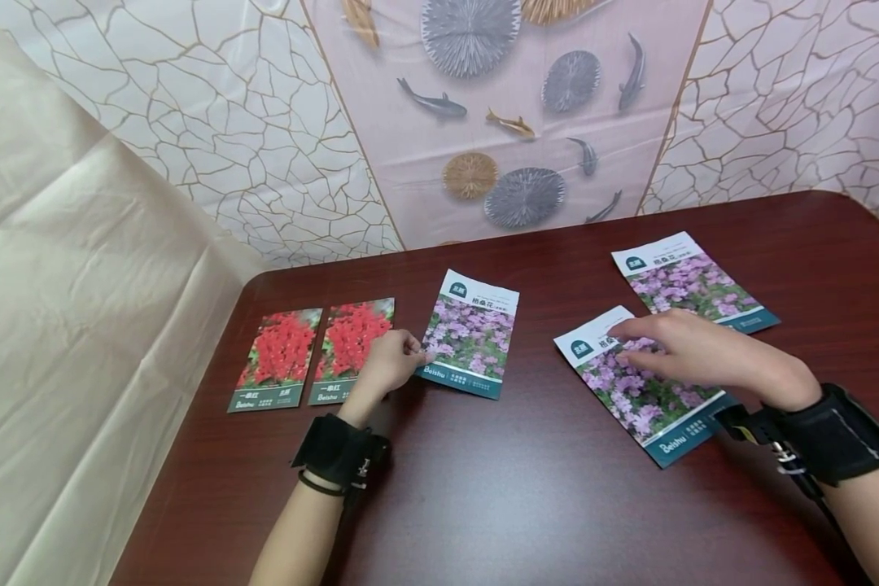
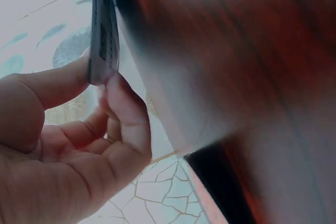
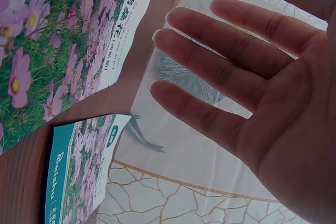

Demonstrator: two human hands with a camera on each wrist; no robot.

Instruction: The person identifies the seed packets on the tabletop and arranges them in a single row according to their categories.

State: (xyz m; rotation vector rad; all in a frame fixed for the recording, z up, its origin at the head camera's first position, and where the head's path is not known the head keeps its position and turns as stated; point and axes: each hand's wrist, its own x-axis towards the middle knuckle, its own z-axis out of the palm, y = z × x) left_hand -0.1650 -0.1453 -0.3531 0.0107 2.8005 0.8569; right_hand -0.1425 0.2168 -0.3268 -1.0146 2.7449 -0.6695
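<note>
My left hand [image 1: 390, 362] pinches the lower left corner of a seed packet [image 1: 470, 330] printed with pink flowers. In the left wrist view this packet [image 2: 102, 35] appears edge-on between the thumb and fingers. Over a second pink-flower packet [image 1: 633, 403], my right hand [image 1: 692, 354] is held with its fingers extended, covering part of the print. The right wrist view shows those fingers [image 3: 215, 61] straight and spread, gripping nothing. Behind that packet, farther right, lies a third pink-flower packet [image 1: 703, 285].
Two red-flower packets [image 1: 277, 350] [image 1: 353, 338] lie side by side at the left of the dark wooden table [image 1: 483, 496]. A patterned cloth [image 1: 249, 122] hangs behind the table, and a pale cloth [image 1: 80, 325] hangs along its left side.
</note>
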